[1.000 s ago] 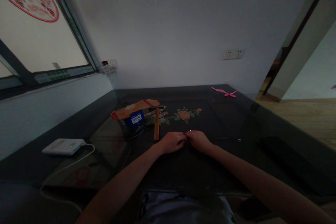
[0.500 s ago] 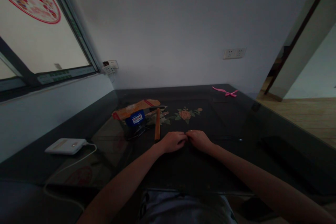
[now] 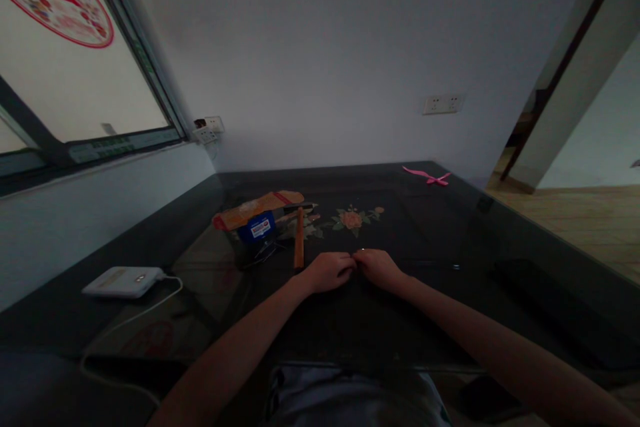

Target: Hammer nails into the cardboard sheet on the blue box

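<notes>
My left hand (image 3: 330, 271) rests on the dark table (image 3: 320, 333), its fingers curled closed. Against its fingertips, my right hand (image 3: 379, 265) is also closed in a pinch. Whatever lies between the fingers is hidden or too small to name. A tiny bright spot shows on top of the right hand's fingers. Just beyond the left hand lies a long brown wooden stick (image 3: 299, 240). Left of the stick is a dark container with a blue label (image 3: 260, 227), with an orange-brown packet (image 3: 260, 207) on top.
A white power bank (image 3: 125, 281) with a cable lies at the left. A pink ribbon (image 3: 433, 179) is at the far right corner. A dark flat object (image 3: 555, 307) lies near the right edge. Wall sockets (image 3: 443, 105) are on the wall behind the table.
The view has shifted very slightly. Both hands keep the same closed pose, fingertips together, and the objects on the table stay put.
</notes>
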